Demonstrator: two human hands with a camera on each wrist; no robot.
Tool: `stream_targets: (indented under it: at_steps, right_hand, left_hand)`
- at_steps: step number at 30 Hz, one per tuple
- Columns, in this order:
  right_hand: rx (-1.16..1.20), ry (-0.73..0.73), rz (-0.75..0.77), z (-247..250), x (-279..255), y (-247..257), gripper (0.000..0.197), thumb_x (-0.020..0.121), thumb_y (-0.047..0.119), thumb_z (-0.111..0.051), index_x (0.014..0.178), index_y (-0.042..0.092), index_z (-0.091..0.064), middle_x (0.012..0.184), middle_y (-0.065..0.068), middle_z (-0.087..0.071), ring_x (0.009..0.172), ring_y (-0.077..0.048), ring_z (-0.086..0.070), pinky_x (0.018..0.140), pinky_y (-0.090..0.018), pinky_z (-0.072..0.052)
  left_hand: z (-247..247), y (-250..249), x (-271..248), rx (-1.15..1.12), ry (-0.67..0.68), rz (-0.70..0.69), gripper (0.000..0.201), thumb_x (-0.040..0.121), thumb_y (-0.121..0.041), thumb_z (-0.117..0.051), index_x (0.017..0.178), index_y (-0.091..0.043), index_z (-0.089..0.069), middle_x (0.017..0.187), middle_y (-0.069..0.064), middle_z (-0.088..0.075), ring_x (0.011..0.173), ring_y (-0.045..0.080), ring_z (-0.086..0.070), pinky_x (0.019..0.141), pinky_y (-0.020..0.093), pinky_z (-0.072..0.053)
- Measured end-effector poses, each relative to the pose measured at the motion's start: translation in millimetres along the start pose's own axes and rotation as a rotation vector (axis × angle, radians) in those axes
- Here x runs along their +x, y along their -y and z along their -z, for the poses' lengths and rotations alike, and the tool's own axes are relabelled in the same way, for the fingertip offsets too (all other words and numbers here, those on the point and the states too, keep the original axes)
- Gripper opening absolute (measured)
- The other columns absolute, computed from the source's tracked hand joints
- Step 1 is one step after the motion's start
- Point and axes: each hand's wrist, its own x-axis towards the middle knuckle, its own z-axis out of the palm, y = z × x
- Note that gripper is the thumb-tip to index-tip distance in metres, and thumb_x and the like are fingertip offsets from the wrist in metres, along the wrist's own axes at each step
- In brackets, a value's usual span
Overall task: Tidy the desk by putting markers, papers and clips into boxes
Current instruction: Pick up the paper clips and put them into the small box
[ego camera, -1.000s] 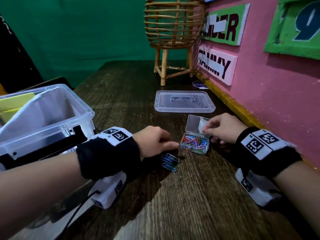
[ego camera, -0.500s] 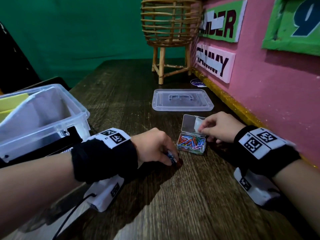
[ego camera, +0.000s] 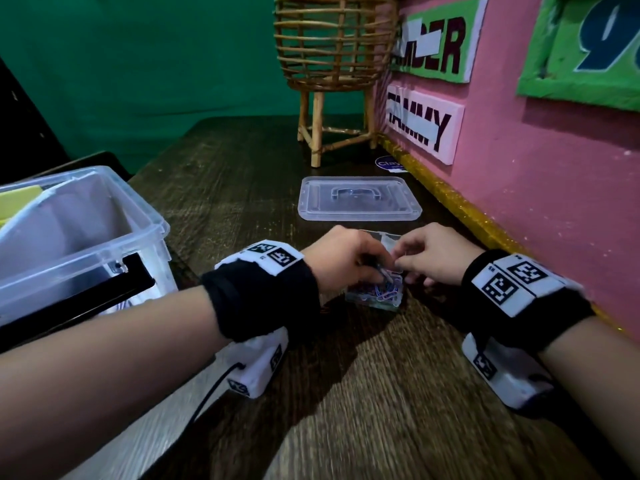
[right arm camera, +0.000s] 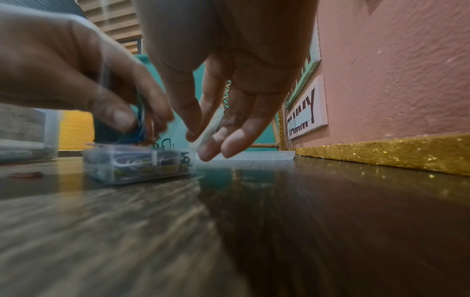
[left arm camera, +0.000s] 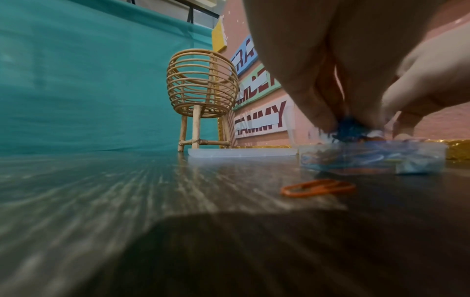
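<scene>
A small clear clip box (ego camera: 375, 296) full of coloured paper clips sits on the dark wooden desk. My left hand (ego camera: 384, 271) hovers right over it and pinches a bunch of blue paper clips (left arm camera: 351, 128) that touch the pile inside. My right hand (ego camera: 401, 263) is just right of the box and pinches its raised clear lid (right arm camera: 212, 124) between thumb and fingers. One orange clip (left arm camera: 318, 188) lies loose on the desk in front of the box. The left hand hides most of the box's inside in the head view.
A large clear bin (ego camera: 152, 216) holding papers stands at the left edge. Its flat clear lid (ego camera: 360, 199) lies behind the clip box. A wicker basket stand (ego camera: 332, 64) is at the back. The pink wall (ego camera: 554, 220) with a gold strip runs along the right.
My left hand picked the blue clips off the desk and carried them right, over the clip box. The right hand stayed on the lid.
</scene>
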Motion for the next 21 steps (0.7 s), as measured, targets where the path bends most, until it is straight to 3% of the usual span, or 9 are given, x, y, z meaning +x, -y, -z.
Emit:
stream_targets:
  at_steps: [2, 4, 8, 12, 15, 18, 21]
  right_hand:
    - [-0.007, 0.013, 0.005, 1.1, -0.4, 0.6, 0.015, 0.086, 0.013, -0.059, 0.078, 0.025, -0.064, 0.079, 0.004, -0.065, 0.065, -0.009, -0.063, 0.054, -0.023, -0.048]
    - [-0.013, 0.012, 0.011, 1.5, -0.8, 0.8, 0.014, 0.086, 0.013, -0.059, 0.08, 0.024, -0.066, 0.081, 0.003, -0.067, 0.066, -0.01, -0.063, 0.054, -0.022, -0.048]
    - [-0.035, -0.002, 0.034, 0.3, 0.3, -0.5, 0.01, 0.084, 0.019, -0.063, 0.09, 0.016, -0.071, 0.089, -0.007, -0.072, 0.069, -0.012, -0.063, 0.05, -0.02, -0.046]
    - [-0.039, -0.014, 0.028, -0.6, 3.3, -3.0, 0.016, 0.083, 0.025, -0.066, 0.091, 0.013, -0.071, 0.09, -0.01, -0.073, 0.069, -0.014, -0.063, 0.048, -0.02, -0.045]
    - [-0.052, -0.003, 0.031, -0.9, 3.8, -3.6, 0.012, 0.082, 0.024, -0.066, 0.088, 0.015, -0.072, 0.089, -0.009, -0.073, 0.073, -0.016, -0.064, 0.049, -0.021, -0.046]
    - [-0.081, -0.011, 0.068, 0.0, 1.4, -2.0, 0.007, 0.082, 0.023, -0.066, 0.083, 0.019, -0.072, 0.08, 0.001, -0.068, 0.073, -0.011, -0.058, 0.055, -0.017, -0.043]
    - [-0.121, -0.02, 0.085, 1.1, 0.5, -1.5, 0.009, 0.081, 0.026, -0.068, 0.085, 0.02, -0.074, 0.083, 0.005, -0.067, 0.078, -0.008, -0.057, 0.072, -0.021, -0.045]
  left_hand:
    - [-0.3, -1.3, 0.4, 0.028, 0.06, 0.026, 0.034, 0.081, -0.018, -0.069, 0.115, -0.02, -0.066, 0.111, 0.0, -0.068, 0.096, 0.007, -0.059, 0.082, 0.014, -0.042]
    - [1.8, -1.1, -3.4, 0.04, 0.014, 0.027, 0.031, 0.082, -0.018, -0.068, 0.113, -0.02, -0.067, 0.111, -0.001, -0.069, 0.094, 0.004, -0.058, 0.082, 0.012, -0.042]
    - [6.9, 4.2, -18.6, 0.182, -0.076, 0.076, 0.022, 0.085, -0.02, -0.064, 0.107, -0.016, -0.069, 0.106, 0.0, -0.07, 0.097, 0.014, -0.063, 0.077, 0.012, -0.037]
    - [7.3, 15.8, -45.0, 0.265, 0.105, 0.211, 0.03, 0.081, -0.035, -0.067, 0.102, -0.015, -0.069, 0.1, 0.003, -0.07, 0.091, 0.016, -0.063, 0.077, 0.019, -0.043]
    - [8.2, 22.8, -58.0, 0.192, 0.17, 0.261, 0.022, 0.077, -0.027, -0.073, 0.096, -0.015, -0.072, 0.096, 0.001, -0.072, 0.076, 0.006, -0.059, 0.066, 0.009, -0.04]
    - [10.5, 25.0, -58.6, 0.131, 0.192, 0.272, 0.013, 0.078, -0.019, -0.072, 0.09, -0.015, -0.073, 0.086, -0.001, -0.07, 0.061, -0.004, -0.051, 0.058, 0.0, -0.035]
    - [10.7, 23.0, -55.5, 0.148, 0.243, 0.274, 0.012, 0.081, -0.021, -0.068, 0.091, -0.017, -0.07, 0.079, -0.006, -0.061, 0.066, 0.004, -0.052, 0.058, 0.005, -0.035]
